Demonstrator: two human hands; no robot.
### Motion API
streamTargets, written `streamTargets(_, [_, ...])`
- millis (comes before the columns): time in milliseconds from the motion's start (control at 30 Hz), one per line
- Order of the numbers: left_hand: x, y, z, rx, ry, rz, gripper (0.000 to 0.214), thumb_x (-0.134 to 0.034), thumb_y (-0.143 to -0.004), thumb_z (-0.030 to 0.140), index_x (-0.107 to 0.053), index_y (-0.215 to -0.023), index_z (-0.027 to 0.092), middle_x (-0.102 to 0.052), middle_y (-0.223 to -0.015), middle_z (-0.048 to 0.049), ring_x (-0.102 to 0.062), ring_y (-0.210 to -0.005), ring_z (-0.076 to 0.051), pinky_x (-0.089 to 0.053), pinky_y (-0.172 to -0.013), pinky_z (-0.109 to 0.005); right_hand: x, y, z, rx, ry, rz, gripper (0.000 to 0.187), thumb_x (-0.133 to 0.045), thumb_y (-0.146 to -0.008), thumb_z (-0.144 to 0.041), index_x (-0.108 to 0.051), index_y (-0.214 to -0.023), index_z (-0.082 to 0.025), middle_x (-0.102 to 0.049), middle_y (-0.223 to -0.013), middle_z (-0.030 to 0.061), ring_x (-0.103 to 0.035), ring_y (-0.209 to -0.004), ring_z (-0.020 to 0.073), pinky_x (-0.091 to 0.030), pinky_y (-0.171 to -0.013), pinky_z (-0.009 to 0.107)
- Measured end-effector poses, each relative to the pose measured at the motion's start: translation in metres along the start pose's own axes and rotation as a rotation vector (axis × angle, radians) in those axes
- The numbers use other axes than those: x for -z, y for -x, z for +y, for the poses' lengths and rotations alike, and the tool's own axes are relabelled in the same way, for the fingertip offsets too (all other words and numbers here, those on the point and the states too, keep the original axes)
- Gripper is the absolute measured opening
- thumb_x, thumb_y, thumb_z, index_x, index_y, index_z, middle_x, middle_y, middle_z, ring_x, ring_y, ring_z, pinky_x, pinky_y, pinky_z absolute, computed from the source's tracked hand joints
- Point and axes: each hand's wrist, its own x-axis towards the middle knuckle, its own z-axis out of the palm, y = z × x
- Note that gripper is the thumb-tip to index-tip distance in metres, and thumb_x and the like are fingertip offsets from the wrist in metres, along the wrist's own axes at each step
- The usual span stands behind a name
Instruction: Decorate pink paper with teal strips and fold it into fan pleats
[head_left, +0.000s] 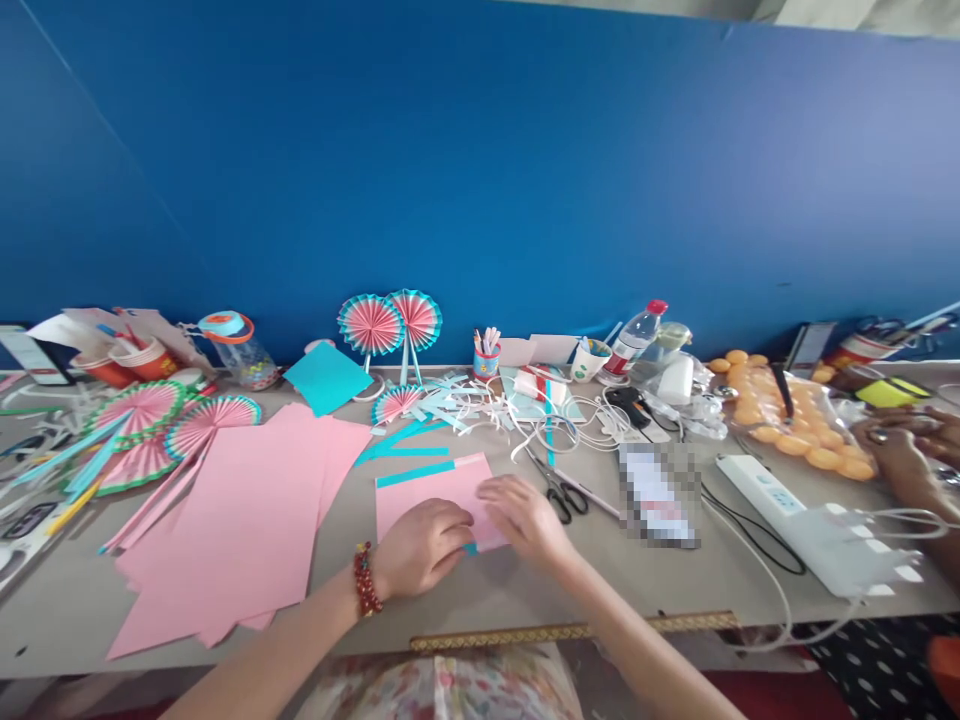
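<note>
I see the fingers of the left hand (pixel 424 545) curled over the near part of a pink sheet (pixel 427 492), while those of the right hand (pixel 529 520) lie slightly bent at its right edge; I can't tell whether either set pinches the paper or only presses it. The sheet lies on the grey surface (pixel 345 550), a blue border (pixel 415 474) along its far edge. Just right of the right hand I have scissors (pixel 553 483); loose blue strips (pixel 427 452) lie just beyond the sheet. Left of it spreads a pile of pink paper (pixel 255 500). Farthest out, two round paper fans (pixel 371 325) stand before the blue wall (pixel 480 180), left of a pen cup (pixel 486 362).
</note>
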Motion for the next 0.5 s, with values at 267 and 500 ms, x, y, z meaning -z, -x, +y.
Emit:
streamTargets(267, [0.056,0.005,-0.031,0.006,-0.121,0.129,0.039,-0.043,-0.097,0.019,-0.052,-0.134,0.024,-0.059,-0.137,-0.0073,-0.052,-0.129,-0.022,-0.042,-0.11,-0.042,-0.014,-0.04,-0.002,-0.08,0.045,-0.191,0.048,-0.036,-0.102,-0.042,-0.047,-0.143,-0.02,-0.063,-0.131,0.0125,-0.062,-0.113,0.0232,-0.05,-0.094,0.036])
streamTargets(500, [0.035,-0.031,-0.063,0.406,-0.135,0.212,0.022,-0.047,-0.097,0.02,-0.065,-0.11,0.022,-0.066,-0.113,-0.0072,-0.061,-0.106,-0.022,-0.049,-0.096,-0.039,-0.012,-0.059,0.061,-0.225,0.359,-0.193,0.04,-0.055,-0.085,-0.014,-0.06,-0.124,-0.018,-0.065,-0.121,0.0121,-0.056,-0.114,0.0261,-0.044,-0.097,0.039])
